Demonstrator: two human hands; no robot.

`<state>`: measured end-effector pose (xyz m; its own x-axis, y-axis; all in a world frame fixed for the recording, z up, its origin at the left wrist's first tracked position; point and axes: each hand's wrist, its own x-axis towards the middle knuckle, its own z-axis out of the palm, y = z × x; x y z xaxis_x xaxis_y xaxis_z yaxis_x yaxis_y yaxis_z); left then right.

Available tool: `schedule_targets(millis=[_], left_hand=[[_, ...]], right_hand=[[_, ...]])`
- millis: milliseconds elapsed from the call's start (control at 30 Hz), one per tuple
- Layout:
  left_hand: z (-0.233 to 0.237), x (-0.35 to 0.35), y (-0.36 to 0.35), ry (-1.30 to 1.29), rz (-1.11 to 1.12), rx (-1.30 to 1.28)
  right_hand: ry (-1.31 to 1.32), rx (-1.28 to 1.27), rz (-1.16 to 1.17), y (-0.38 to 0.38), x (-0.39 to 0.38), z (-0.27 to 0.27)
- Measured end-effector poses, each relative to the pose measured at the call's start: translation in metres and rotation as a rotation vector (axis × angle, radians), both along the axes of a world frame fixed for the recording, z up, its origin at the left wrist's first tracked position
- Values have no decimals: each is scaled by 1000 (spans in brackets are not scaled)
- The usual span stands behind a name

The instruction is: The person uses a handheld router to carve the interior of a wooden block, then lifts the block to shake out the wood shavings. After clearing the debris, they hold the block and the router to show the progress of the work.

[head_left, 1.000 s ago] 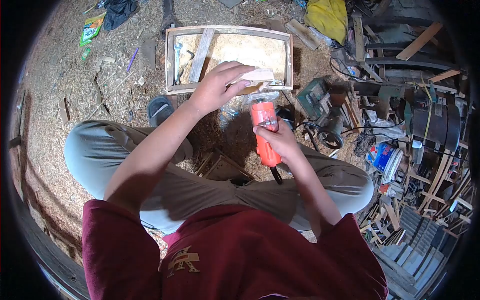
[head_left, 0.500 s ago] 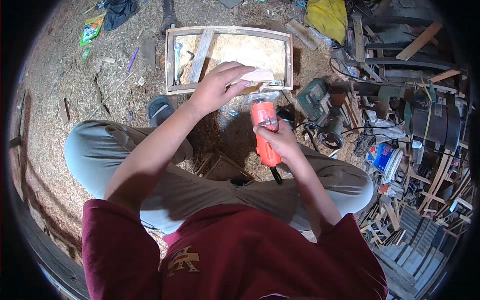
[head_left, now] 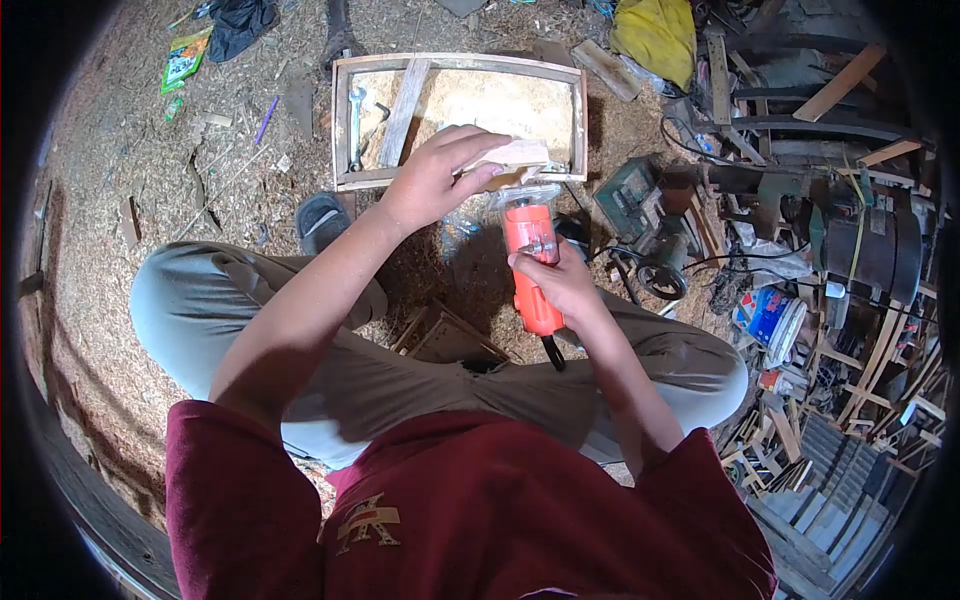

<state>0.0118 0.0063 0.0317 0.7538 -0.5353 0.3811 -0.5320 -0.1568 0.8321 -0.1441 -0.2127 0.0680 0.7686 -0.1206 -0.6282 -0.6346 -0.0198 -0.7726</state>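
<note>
My left hand [head_left: 440, 178] is closed on a small pale wood block [head_left: 518, 153], thumb below and fingers over its top. My right hand [head_left: 563, 284] is wrapped round the body of an orange trim router [head_left: 533, 240] with a clear base. The router's base end points away from me, right at the near edge of the block, and its black cord end hangs toward my lap. Both are held at the near side of a shallow wooden tray [head_left: 350, 182]. The router's bit is hidden.
Inside the tray lie a wrench [head_left: 356, 125], a wood strip [head_left: 404, 112] and sawdust. A green metal machine part [head_left: 628, 197] and a blue-and-white tub [head_left: 775, 322] stand to the right, near piled wood scraps. A yellow bag [head_left: 653, 40] lies at the back.
Almost nothing differs. The block and the router base have shifted very slightly, both hands keeping their grip.
</note>
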Motion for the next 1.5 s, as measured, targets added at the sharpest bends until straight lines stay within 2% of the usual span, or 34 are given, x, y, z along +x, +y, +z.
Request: schedule_targets(millis=[333, 433, 733, 833, 1233, 1433, 1500], left_hand=[[1, 1, -1, 17, -8, 9], [1, -1, 0, -5, 8, 2], [0, 0, -1, -10, 7, -6], [-2, 1, -1, 8, 3, -3], [-3, 1, -2, -11, 10, -24], [0, 2, 0, 7, 0, 8], [-2, 2, -2, -12, 9, -1]], right_hand=[[-41, -42, 76, -5, -1, -2], [-10, 35, 27, -1, 2, 6], [-35, 14, 31, -4, -1, 0], [-26, 29, -37, 0, -1, 2], [-22, -24, 23, -1, -3, 0], [70, 92, 18, -2, 1, 11], [-7, 37, 22, -4, -3, -2]])
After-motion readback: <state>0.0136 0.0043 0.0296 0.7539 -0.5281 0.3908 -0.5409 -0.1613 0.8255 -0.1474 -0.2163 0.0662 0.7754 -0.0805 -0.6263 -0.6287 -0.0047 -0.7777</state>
